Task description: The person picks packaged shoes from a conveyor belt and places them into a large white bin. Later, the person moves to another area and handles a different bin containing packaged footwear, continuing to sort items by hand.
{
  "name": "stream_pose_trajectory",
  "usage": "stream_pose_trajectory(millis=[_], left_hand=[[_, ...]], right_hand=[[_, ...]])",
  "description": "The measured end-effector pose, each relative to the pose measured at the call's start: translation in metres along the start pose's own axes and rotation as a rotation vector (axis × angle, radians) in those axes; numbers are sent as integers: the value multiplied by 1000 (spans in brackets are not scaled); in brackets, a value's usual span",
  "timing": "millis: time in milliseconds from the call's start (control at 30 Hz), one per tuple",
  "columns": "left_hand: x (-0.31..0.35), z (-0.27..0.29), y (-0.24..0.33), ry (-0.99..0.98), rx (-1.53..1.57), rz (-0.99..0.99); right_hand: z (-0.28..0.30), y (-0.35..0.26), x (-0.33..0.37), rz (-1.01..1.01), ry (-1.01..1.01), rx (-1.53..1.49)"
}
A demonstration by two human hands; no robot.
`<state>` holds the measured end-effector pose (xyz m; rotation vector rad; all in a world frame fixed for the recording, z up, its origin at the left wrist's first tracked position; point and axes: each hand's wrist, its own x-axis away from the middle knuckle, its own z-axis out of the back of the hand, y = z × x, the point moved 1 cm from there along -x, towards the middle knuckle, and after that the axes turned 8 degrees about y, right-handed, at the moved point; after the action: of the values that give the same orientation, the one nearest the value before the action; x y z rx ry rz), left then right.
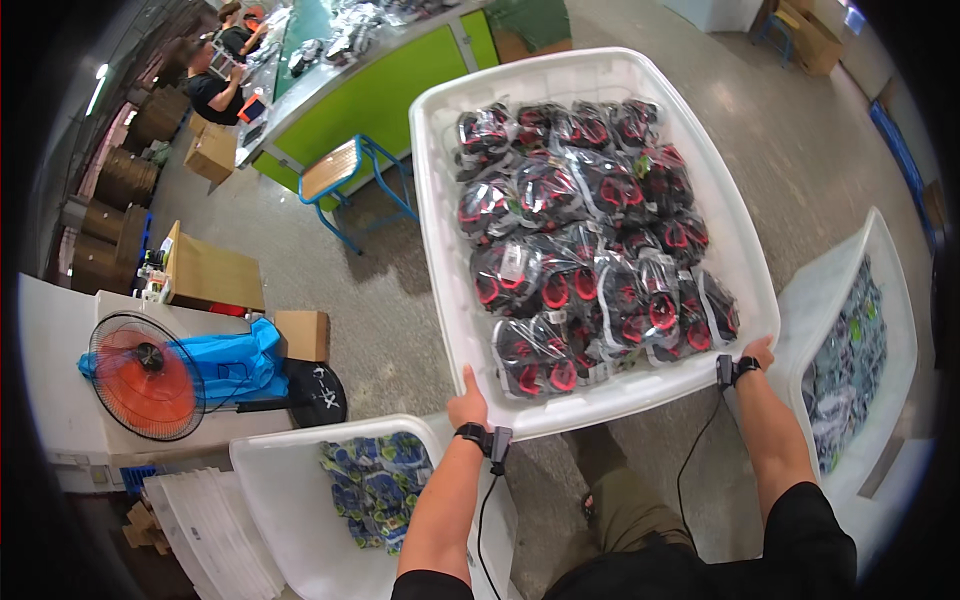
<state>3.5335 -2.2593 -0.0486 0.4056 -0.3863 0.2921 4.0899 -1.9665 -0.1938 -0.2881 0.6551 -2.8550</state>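
Note:
A large white plastic tub stands in front of me, tilted in the view. Rows of black-and-red items in clear plastic bags lie in it; their exact kind is hard to make out. My left hand grips the near left part of the tub's rim, thumb pointing up along the wall. At the near right corner, my right hand is closed on the same rim. The fingers of both hands are partly hidden by the rim. Each wrist wears a black strap with a small device and cable.
Another white tub at the near left holds blue-green bagged items; a third tub stands at right. A stool and green workbench are ahead, two people seated beyond. A fan stands left.

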Motion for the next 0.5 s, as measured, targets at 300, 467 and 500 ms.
stream_pose_trajectory(millis=[300,467,500], left_hand=[[-45,-41,15,-338,53,97],[-92,-18,-7,-501,-86,-105],[-98,1,-13,-478,-110,-120]], right_hand=[[-70,37,-95,145,-575,-25],[-14,30,-44,539,-692,458],[1,33,-14,681,-632,396]])
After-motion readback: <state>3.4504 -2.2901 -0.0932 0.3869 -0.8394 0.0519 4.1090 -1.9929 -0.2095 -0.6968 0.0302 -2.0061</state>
